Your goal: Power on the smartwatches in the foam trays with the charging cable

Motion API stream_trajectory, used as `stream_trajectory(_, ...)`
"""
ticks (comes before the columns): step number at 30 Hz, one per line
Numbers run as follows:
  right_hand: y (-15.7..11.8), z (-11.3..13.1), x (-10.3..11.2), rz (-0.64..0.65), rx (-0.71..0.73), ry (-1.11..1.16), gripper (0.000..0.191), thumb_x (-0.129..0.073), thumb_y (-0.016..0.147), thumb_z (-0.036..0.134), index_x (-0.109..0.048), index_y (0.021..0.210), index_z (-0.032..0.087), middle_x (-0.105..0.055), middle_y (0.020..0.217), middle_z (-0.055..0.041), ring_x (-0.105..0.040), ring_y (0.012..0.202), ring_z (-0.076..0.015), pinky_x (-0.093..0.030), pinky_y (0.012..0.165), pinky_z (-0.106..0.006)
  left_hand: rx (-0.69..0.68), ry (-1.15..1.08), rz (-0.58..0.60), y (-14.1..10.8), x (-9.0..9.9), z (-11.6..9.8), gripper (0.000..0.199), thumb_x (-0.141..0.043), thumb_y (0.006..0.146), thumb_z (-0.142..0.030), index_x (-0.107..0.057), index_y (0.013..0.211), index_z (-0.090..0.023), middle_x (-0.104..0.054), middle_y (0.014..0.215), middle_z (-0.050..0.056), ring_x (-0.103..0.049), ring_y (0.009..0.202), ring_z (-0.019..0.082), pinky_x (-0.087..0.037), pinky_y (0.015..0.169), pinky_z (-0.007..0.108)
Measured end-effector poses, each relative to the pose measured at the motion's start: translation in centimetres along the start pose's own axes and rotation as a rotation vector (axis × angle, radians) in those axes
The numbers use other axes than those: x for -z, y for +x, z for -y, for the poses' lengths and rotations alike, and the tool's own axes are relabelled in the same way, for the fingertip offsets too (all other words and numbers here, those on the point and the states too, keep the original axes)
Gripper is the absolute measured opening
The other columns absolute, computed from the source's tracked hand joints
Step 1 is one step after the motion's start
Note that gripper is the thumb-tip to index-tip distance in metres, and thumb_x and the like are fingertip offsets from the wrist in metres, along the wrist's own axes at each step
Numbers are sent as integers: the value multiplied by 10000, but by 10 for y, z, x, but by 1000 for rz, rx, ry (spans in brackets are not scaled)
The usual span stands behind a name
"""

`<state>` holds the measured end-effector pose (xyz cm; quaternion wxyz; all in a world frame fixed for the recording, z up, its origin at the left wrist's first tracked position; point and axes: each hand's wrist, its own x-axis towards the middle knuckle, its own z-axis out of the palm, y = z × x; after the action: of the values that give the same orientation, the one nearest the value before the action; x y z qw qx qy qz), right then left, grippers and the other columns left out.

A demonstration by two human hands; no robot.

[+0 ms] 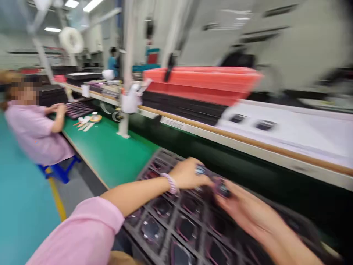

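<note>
My left hand [189, 175], with a beaded bracelet at the wrist, is closed above a black compartment tray [170, 230]. A small bluish shiny thing [200, 169] shows at its fingers, too blurred to name. Close by, my right hand [245, 208] is closed on a small dark glossy piece with a purplish rim [222, 187]. The left fingertips reach to this piece; blur hides whether they grip it. Under both hands, the tray's compartments hold several dark, glossy lens-like pieces [151, 230] with pinkish rims.
Behind the tray runs a shelf edge [248, 141] carrying red foam sheets [198, 82], black trays [182, 105] and white sheets [298, 129]. A post [125, 125] stands on the green bench [118, 158]. At left, a co-worker in pink [35, 132] sits by another tray [78, 109].
</note>
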<state>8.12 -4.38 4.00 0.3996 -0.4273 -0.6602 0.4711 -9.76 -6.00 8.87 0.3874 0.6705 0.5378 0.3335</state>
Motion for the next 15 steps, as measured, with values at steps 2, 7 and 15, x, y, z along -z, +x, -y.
stream_trajectory(2, -24, -2, 13, -63, -235, 377, 293, -685, 871, 504, -720, 966, 229, -751, 972, -106, -698, 743, -229, -611, 681, -368, 51, 2, -135, -2, -15, 0, 345, -831, 719, -269, -642, 985, -158, -702, 949, 63, -663, 888, 216, -549, 844, 337)
stream_trajectory(7, -27, 1, 5, -34, -244, 757, 378, -835, 768, 314, -707, 1119, 250, -746, 1089, -46, -731, 923, -208, -586, 961, -397, -59, 12, -121, -1, -18, 15, 349, -680, 777, -105, -569, 1101, -175, -695, 1058, 65, -661, 996, 207, -514, 949, 359)
stream_trajectory(15, -39, 7, 3, 76, -174, 721, 463, -845, 789, 312, -659, 1214, 303, -699, 1171, -4, -727, 932, -166, -601, 948, -375, -167, 38, -137, -7, -24, 15, 373, -633, 799, -114, -525, 1146, -198, -673, 1094, 51, -673, 979, 198, -522, 908, 336)
